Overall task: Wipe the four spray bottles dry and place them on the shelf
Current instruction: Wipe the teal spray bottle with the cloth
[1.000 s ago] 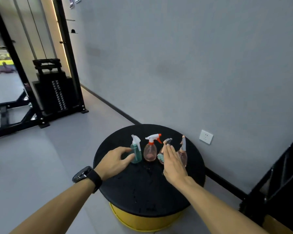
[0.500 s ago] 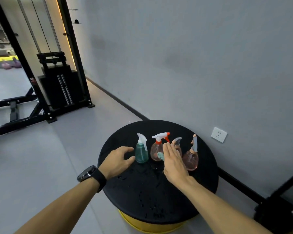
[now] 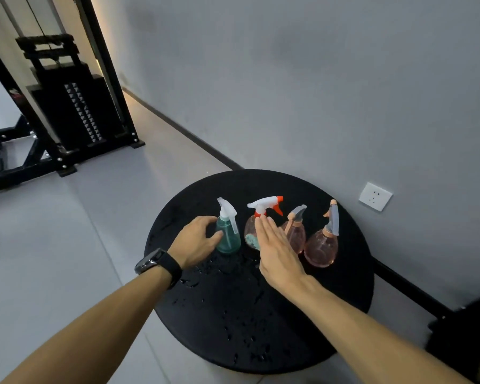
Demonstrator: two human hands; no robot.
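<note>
Teal bottle (image 3: 228, 236): stood upright on the round black table (image 3: 344, 295), leftmost of a row of four; translucent teal body, white trigger head. No liquid level can be made out.
Red-nozzle bottle (image 3: 252, 228): second in the row, just right of the teal one; pink translucent body, white trigger with red tip. A teal patch is seen low on its body (cloth or label, cannot be told).
Third bottle (image 3: 296, 233): pink, with peach collar and pale grey trigger; largely hidden behind the right hand.
Fourth bottle (image 3: 322, 245): rightmost, round pink body, grey trigger upright; stood apart from both hands. Contents cannot be told.
Left hand (image 3: 196, 243): fingers curled round the lower left side of the teal bottle, thumb touching its body; the bottle is still seated on the table.
Right hand (image 3: 276, 252): held flat, fingers straight and pressed together, edge-on in front of the second and third bottles; whether contact is made cannot be told.
Table surface: water droplets scattered over the near half (densest just before the bottles).
Wrist: a black watch (image 3: 157, 262) is worn on the left arm.
Surroundings: grey wall behind, with a white socket (image 3: 375, 196) right of the table; a black weight-stack machine (image 3: 70, 106) is seen at far left on the grey floor.
</note>
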